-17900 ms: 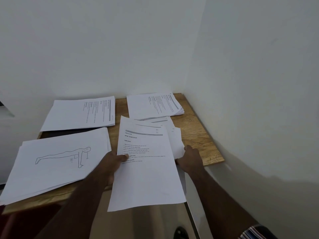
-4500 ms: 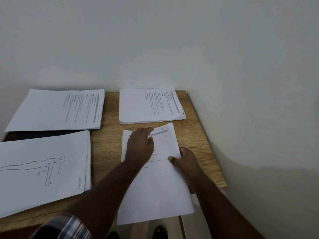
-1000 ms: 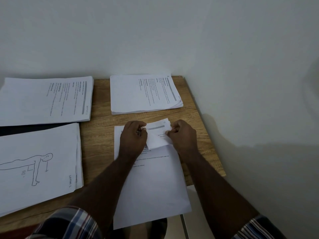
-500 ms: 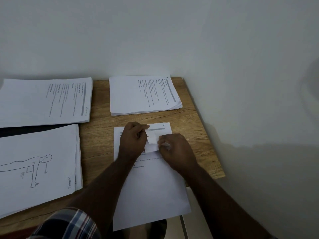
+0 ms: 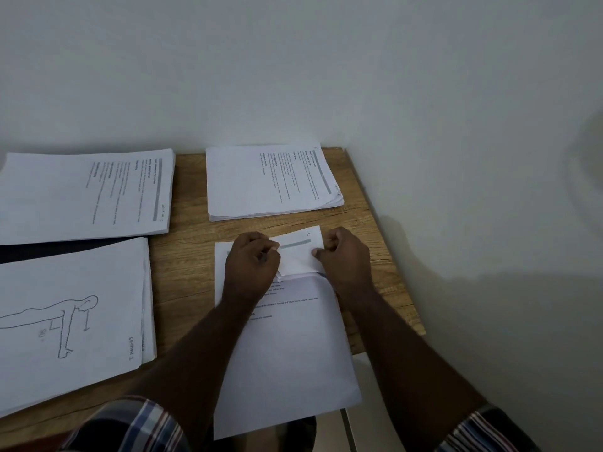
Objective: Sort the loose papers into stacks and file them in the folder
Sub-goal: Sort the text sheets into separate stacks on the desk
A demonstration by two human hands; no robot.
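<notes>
A small torn piece of paper [image 5: 298, 256] with a grey bar lies over the top of a printed sheet [image 5: 287, 347] near the table's front right. My left hand [image 5: 251, 265] pinches the piece's left edge with curled fingers. My right hand [image 5: 346, 256] pinches its right edge. The printed sheet hangs over the table's front edge. A dark folder [image 5: 13, 252] shows as a strip between the two left stacks, mostly hidden under them.
Three stacks lie on the wooden table [image 5: 186, 256]: text pages [image 5: 85, 197] at back left, text pages [image 5: 270, 181] at back right, a push-up drawing stack [image 5: 71, 321] at front left. White walls close the back and right.
The torn piece, pulled down and crumpled half a second ago, is spread flat again across the sheet's top. My right hand has moved back out to the piece's right edge.
</notes>
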